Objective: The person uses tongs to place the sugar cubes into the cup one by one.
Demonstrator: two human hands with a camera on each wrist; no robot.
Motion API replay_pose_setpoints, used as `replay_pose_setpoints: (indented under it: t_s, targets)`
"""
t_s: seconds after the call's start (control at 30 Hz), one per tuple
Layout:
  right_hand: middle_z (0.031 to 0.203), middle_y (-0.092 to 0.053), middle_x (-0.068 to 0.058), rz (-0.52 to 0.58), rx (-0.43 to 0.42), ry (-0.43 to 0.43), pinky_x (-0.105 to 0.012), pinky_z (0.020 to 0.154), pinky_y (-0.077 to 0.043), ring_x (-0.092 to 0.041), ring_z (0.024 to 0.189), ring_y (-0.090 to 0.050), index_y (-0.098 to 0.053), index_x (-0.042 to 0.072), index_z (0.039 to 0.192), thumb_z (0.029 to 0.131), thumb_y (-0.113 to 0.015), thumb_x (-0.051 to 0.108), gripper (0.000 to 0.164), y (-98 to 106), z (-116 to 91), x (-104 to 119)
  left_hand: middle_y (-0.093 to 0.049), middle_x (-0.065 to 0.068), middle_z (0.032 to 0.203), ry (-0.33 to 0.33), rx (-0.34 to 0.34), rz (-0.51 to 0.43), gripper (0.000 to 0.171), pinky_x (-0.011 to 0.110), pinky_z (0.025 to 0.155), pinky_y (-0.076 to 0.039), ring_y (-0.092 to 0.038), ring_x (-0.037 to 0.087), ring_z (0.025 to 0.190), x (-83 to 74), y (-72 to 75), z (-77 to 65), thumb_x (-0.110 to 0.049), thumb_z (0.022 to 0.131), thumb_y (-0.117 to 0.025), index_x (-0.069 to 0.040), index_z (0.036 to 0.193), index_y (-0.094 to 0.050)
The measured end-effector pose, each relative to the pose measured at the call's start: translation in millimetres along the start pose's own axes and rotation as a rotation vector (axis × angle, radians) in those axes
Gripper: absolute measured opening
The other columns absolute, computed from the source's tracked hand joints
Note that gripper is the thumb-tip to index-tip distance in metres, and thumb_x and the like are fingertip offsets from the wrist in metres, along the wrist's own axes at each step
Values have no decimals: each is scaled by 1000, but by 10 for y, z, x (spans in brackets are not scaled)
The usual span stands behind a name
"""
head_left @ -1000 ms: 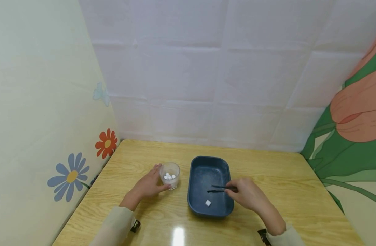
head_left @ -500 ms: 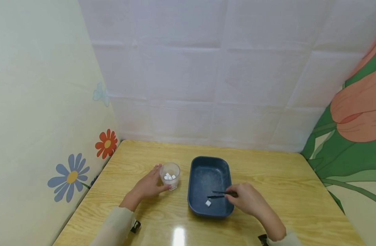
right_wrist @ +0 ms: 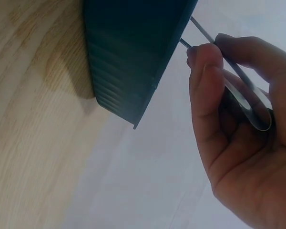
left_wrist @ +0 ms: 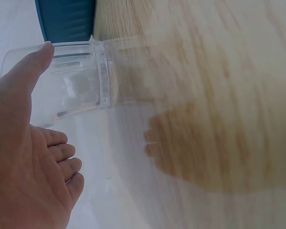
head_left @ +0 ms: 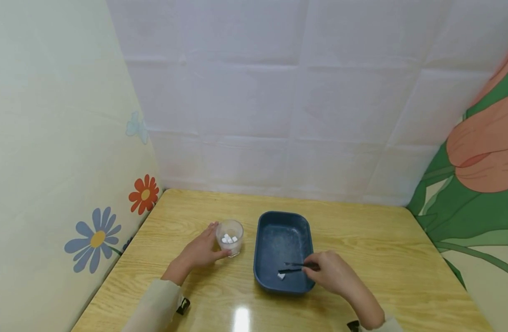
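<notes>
My left hand [head_left: 201, 248] holds a clear glass [head_left: 234, 249] upright on the table, thumb on its near side and fingers at its far side. Several small white cubes [head_left: 227, 239] lie in the glass. My right hand [head_left: 331, 272] pinches dark metal tweezers [head_left: 292, 270] over the right rim of a dark blue rectangular basin [head_left: 262, 230]. The tweezers' two arms stand apart, tips inside the basin. One white cube [head_left: 281, 276] lies on the basin floor, and the nearer arm overlaps it. In the right wrist view the bent end of the tweezers [right_wrist: 261, 121] sits within the palm.
The wooden table [head_left: 374, 240] reaches back to a white sheet [head_left: 245, 115]. A flower-printed panel [head_left: 54, 161] borders the left side, and another with large tulips [head_left: 482, 184] the right. The basin stands just right of the glass.
My right hand has brought the tweezers toward the near end of the basin, and they now partly cover the white cube. The left hand and glass have stayed in place.
</notes>
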State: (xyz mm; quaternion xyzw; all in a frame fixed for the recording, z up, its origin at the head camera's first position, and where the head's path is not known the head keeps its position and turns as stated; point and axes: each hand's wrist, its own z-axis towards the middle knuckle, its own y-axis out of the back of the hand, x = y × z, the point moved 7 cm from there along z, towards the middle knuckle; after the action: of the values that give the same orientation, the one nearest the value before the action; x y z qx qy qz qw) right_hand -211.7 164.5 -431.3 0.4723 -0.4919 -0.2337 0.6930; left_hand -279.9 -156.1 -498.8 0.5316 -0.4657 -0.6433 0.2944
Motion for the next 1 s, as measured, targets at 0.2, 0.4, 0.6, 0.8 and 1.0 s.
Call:
replay_pose_setpoints:
  t_s: [0.2, 0.4, 0.6, 0.8, 1.0]
  targets:
    - [78, -69, 6, -17, -22, 45, -22, 58, -49, -2, 68, -60, -73, 10, 88, 81, -70, 20, 12, -18, -17, 14, -17, 8, 155, -6, -6, -1, 103, 46, 111, -25, -16, 24, 142, -10, 10, 2, -68, 77, -57, -8, 150, -17]
    - [79, -69, 5, -18, -11, 46, -22, 59, -49, -3, 69, -60, -73, 10, 88, 81, -70, 20, 13, -48, -17, 25, -17, 8, 155, -2, -9, -3, 104, 46, 111, -25, -17, 24, 142, -13, 16, -3, -68, 77, -58, -8, 150, -16]
    - [81, -70, 2, -35, 1, 36, -23, 60, -50, -7, 71, -62, -73, 9, 88, 79, -71, 20, 15, -69, -25, 36, -17, 8, 155, 1, -10, -4, 104, 47, 110, -26, -16, 25, 142, -4, 8, -17, -69, 76, -57, -8, 150, -17]
    - [83, -70, -1, -8, 44, 23, -21, 58, -49, -7, 71, -63, -73, 7, 90, 81, -70, 19, 16, -113, -31, 26, -16, 7, 155, 3, -14, -7, 104, 47, 110, -26, -16, 24, 143, -3, 7, -26, -70, 76, -57, -9, 150, -17]
    - [81, -70, 0, -15, 36, 26, -21, 56, -48, -5, 69, -61, -73, 7, 90, 81, -70, 18, 15, -101, -32, 45, -17, 7, 155, 1, -11, -6, 104, 47, 110, -26, -16, 24, 142, -12, 14, -25, -69, 76, -57, -8, 150, -17]
